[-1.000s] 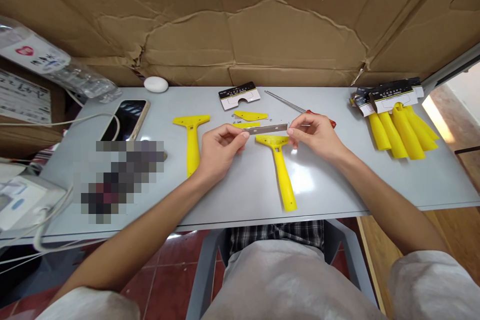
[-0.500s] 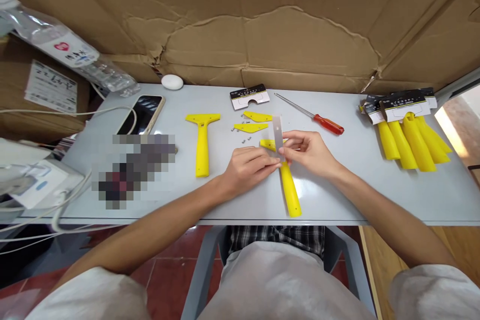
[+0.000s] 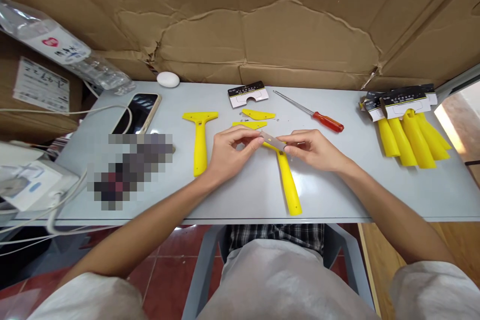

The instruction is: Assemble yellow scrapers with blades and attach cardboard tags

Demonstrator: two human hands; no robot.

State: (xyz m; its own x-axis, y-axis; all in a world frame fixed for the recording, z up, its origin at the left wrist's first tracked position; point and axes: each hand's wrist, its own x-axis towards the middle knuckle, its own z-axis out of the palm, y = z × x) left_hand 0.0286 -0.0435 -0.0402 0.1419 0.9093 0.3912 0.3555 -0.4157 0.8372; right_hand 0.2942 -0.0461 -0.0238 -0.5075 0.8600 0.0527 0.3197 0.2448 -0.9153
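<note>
A thin metal scraper blade [image 3: 273, 140] is stretched between my two hands, slanting down to the right. My left hand [image 3: 232, 152] pinches its left end with thumb and forefinger, while my right hand [image 3: 313, 149] grips the other end the same way. Right below the blade lies a yellow scraper handle [image 3: 290, 185], its head partly covered by blade and fingers. Just beyond my hands rest two yellow cover plates [image 3: 258, 114], the nearer one partly hidden, with a few small screws by them. To the left lies another yellow scraper handle [image 3: 201, 147].
A red-handled screwdriver [image 3: 326, 121] lies beyond my right hand. Black-and-white card sleeve [image 3: 248, 94] at the back; several carded yellow handles [image 3: 420, 140] at right. At left are a phone [image 3: 138, 114], a white oval object [image 3: 168, 79], a bottle [image 3: 67, 45] and cables.
The blade has turned from upright to nearly crosswise over the handle's head. My left hand has risen and moved left to take the blade's left end; my right hand keeps hold.
</note>
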